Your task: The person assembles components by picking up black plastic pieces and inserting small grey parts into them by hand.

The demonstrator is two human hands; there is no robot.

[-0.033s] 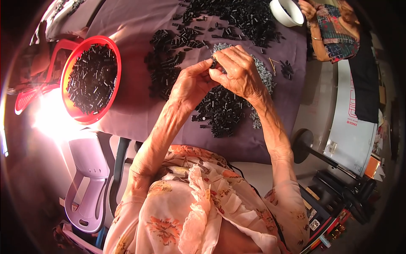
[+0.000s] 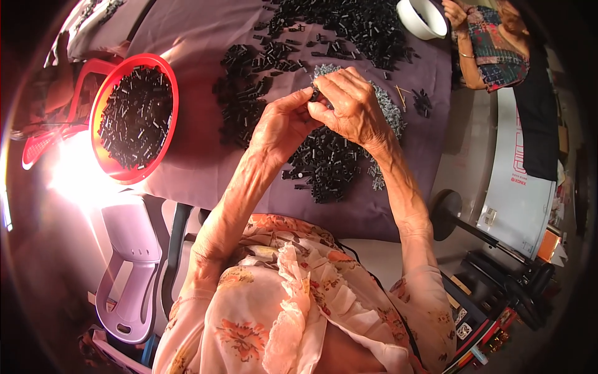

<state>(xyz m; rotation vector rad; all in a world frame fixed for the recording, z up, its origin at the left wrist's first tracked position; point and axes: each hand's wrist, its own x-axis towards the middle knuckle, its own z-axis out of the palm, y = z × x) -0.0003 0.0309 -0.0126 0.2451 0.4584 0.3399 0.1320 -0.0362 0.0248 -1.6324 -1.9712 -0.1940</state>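
Observation:
My left hand (image 2: 280,121) and my right hand (image 2: 350,103) meet over the table. Pinched between their fingertips is a small black plastic part (image 2: 315,95), mostly covered by the fingers, so its exact shape stays hidden. Below the hands lies a heap of small black plastic parts (image 2: 327,165). Small grey pieces (image 2: 389,112) are piled behind and beside my right hand, partly covered by it. To the left of my left hand spreads another heap of black parts (image 2: 240,109).
A red basin (image 2: 174,118) full of black parts stands at the left table edge. More black parts (image 2: 355,25) cover the far side, near a white bowl (image 2: 430,28). Two thin sticks (image 2: 402,96) lie right. Another person's hand (image 2: 458,15) shows at far right. A lilac chair (image 2: 131,230) stands lower left.
My hands hold the same position on the black part. The other person's hand at the far right has shifted very slightly.

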